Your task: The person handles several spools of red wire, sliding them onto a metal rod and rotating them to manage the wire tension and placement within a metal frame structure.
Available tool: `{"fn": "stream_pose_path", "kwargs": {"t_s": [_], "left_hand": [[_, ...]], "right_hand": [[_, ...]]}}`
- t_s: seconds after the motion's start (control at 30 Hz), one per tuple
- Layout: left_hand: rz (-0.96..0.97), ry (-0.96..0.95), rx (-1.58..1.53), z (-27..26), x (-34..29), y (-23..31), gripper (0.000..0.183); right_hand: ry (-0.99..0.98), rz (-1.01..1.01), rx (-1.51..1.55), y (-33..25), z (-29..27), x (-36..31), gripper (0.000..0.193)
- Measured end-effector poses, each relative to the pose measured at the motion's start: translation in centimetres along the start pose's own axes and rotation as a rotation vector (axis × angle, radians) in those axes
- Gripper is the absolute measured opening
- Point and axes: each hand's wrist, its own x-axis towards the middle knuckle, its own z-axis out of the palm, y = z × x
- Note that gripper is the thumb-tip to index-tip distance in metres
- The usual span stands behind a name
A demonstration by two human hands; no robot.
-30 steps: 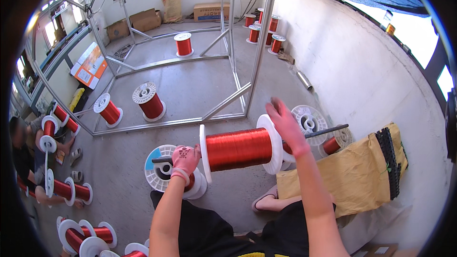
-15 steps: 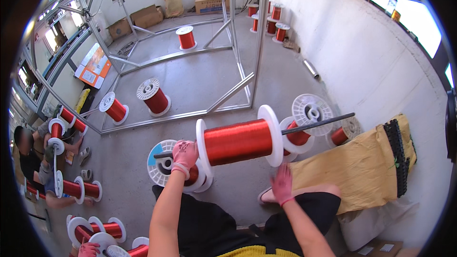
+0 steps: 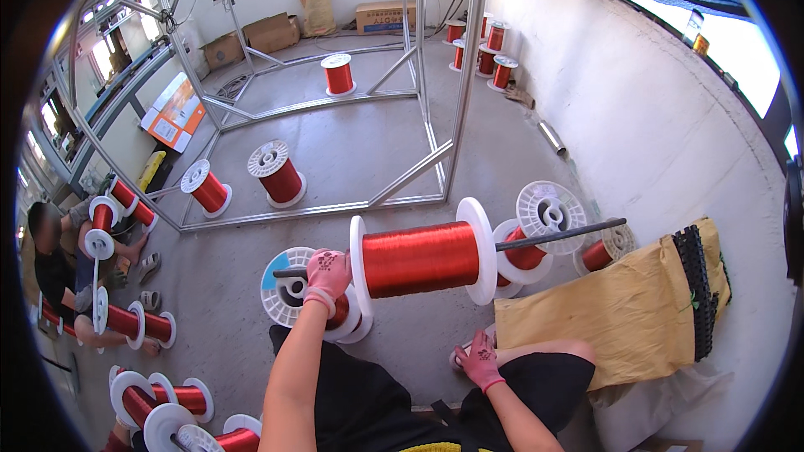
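Rod (image 3: pixel 599 227), dark, slender, seemingly supports white-flanged red-wire spool (image 3: pixel 423 259). From here I see pink-gloved left hand (image 3: pixel 328 274) curled round rod, likely steadying; pink-gloved right hand (image 3: pixel 480 361) half-open, apparently empty.

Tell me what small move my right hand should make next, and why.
Perhaps raise your right hand to the dark rod right of the red spool, since that hand is low, off the rod, and only your left hand grips it.

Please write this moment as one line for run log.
left hand: grips dark rod | red-wire spool: on rod, right of left hand | right hand: off rod and spool
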Motion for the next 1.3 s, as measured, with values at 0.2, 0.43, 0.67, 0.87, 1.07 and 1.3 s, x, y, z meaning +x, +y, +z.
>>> {"fn": "stream_pose_path", "kwargs": {"t_s": [0.2, 0.43, 0.67, 0.87, 1.07, 1.3], "left_hand": [[-0.036, -0.01, -0.044, -0.1, -0.1, 0.0, 0.049], [-0.045, 0.042, -0.045, 0.2, -0.2, 0.0, 0.052], [-0.071, -0.018, -0.059, -0.1, 0.1, 0.1, 0.054], [-0.014, 0.046, -0.078, 0.2, -0.2, -0.1, 0.052], [0.001, 0.012, -0.04, 0.2, -0.3, -0.3, 0.055], [0.012, 0.04, 0.058, -0.7, -0.9, 0.7, 0.053]], "right_hand": [[-0.237, 0.063, -0.022, -2.3, -3.0, 0.3, 0.065], [-0.812, -0.256, 1.216, -12.1, -22.9, 6.5, 0.039], [0.319, -0.122, 0.017, -21.3, -25.3, 19.3, 0.061], [-0.009, 0.027, -0.025, -17.2, -22.4, 21.3, 0.06], [0.678, -0.378, 0.357, -9.7, -13.0, 9.3, 0.053], [0.139, 0.177, -0.232, 4.4, -0.6, 0.5, 0.067]]}}
